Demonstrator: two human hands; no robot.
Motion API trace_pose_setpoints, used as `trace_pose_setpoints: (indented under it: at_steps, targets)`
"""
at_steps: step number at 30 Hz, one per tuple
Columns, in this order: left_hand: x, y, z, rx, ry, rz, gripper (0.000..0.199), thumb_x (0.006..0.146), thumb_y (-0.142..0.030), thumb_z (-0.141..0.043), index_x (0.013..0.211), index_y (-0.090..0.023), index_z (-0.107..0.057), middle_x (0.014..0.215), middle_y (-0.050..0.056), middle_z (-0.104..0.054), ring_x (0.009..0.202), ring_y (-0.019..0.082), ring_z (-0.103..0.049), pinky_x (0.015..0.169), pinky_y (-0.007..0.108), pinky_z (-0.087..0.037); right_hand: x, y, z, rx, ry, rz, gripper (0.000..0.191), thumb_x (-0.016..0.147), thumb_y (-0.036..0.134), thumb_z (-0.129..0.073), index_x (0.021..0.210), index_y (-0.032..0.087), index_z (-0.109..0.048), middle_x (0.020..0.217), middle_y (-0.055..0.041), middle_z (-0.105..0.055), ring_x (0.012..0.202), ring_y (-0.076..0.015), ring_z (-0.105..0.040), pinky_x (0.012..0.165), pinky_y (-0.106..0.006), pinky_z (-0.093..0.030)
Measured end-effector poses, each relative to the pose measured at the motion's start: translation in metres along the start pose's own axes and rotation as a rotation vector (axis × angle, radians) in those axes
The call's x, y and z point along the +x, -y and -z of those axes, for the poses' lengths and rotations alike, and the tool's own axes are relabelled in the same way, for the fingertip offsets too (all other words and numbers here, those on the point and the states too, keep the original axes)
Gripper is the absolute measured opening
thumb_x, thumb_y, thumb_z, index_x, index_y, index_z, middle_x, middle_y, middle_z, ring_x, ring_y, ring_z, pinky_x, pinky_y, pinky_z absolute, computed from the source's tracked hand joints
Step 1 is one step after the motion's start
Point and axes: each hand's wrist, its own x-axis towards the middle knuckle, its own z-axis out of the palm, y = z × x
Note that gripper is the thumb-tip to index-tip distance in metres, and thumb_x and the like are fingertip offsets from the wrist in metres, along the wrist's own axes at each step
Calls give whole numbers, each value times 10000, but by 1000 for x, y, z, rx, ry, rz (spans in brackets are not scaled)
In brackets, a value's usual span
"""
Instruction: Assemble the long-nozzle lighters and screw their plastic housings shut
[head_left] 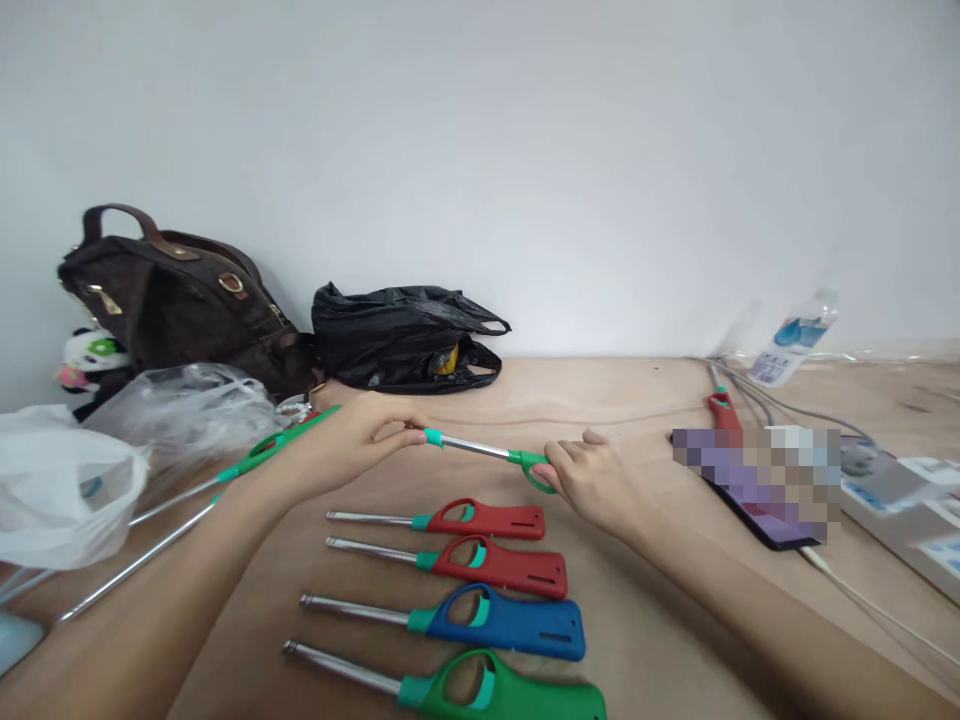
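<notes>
Above the middle of the table, a green long-nosed gas lighter is held level between my two hands. My right hand wraps round its green handle, hiding most of it. At the tip of the metal tube, the thumb and fingers of my left hand pinch a small teal cap. Nearer to me lie more lighters in a row, tubes to the left: a red one, a second red one, a blue one and a green one, cut off by the bottom edge.
More lighters lie left, partly behind my left forearm. White and clear plastic bags, a dark backpack and a black plastic bag stand behind. Rightward are a phone, a red lighter, a bottle and cables.
</notes>
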Motion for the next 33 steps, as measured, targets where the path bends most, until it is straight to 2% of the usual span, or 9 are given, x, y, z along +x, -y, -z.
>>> trace_pose_setpoints:
  at_steps: [6, 9, 12, 16, 18, 21, 26, 29, 33]
  targets:
    - [2, -6, -2, 165, -108, -94, 268, 928, -335, -471, 902, -204, -703, 903, 40, -733, 853, 218, -647, 783, 305, -462, 1, 0, 3, -40, -8, 8, 424, 1034, 324, -312, 703, 173, -529, 578, -28, -614, 473, -150, -516, 597, -312, -237]
    - [2, -15, -7, 211, -98, -128, 231, 932, -270, -468, 916, -206, -689, 901, 33, -732, 847, 209, -648, 780, 308, -449, 3, 3, 7, -48, -29, 25, 426, 1034, 326, -307, 698, 175, -520, 577, -22, -608, 471, -149, -511, 604, -312, -238]
    - [5, -34, -22, 220, -61, -144, 200, 921, -233, -492, 853, -203, -678, 851, 27, -717, 803, 201, -632, 731, 299, -447, 5, 11, 11, -48, -26, 56, 407, 1031, 323, -317, 715, 173, -526, 588, -21, -608, 483, -159, -522, 615, -318, -245]
    - [8, -52, -52, 260, -19, -173, 184, 910, -157, -489, 808, -161, -642, 811, 51, -688, 781, 215, -615, 751, 341, -451, 6, 19, 15, -40, -2, 72, 388, 1022, 331, -348, 718, 174, -531, 591, -28, -611, 501, -172, -529, 620, -321, -251]
    - [9, -54, -60, 248, -37, -161, 182, 921, -161, -479, 824, -150, -633, 835, 61, -685, 807, 223, -612, 762, 352, -453, 6, 19, 16, -46, -5, 62, 395, 1023, 331, -340, 713, 175, -528, 582, -30, -609, 493, -172, -524, 621, -322, -251]
    - [7, -54, -57, 215, -79, -153, 184, 934, -175, -458, 861, -158, -625, 869, 54, -679, 824, 216, -605, 755, 338, -452, 7, 17, 16, -45, -7, 59, 396, 1025, 330, -334, 714, 175, -525, 575, -26, -608, 485, -169, -520, 618, -321, -247]
    - [6, -57, -48, 258, -12, -128, 115, 918, -219, -524, 883, -171, -622, 910, 41, -673, 857, 220, -610, 759, 330, -450, 9, 17, 18, -34, -25, 62, 430, 1034, 315, -287, 701, 176, -521, 567, -27, -595, 478, -174, -515, 613, -321, -245]
    - [8, -59, -59, 343, 16, -142, 144, 926, -158, -492, 833, -159, -602, 821, 47, -660, 765, 221, -605, 699, 322, -441, 9, 18, 18, -28, -44, 69, 457, 1040, 303, -247, 694, 177, -518, 558, -26, -587, 474, -174, -514, 614, -322, -250]
    - [11, -60, -75, 401, 33, -82, 179, 887, -48, -463, 798, -162, -569, 761, 44, -618, 682, 215, -583, 614, 293, -404, 9, 17, 18, -48, -51, 87, 473, 1043, 284, -215, 701, 174, -523, 559, -25, -583, 472, -178, -517, 608, -323, -246]
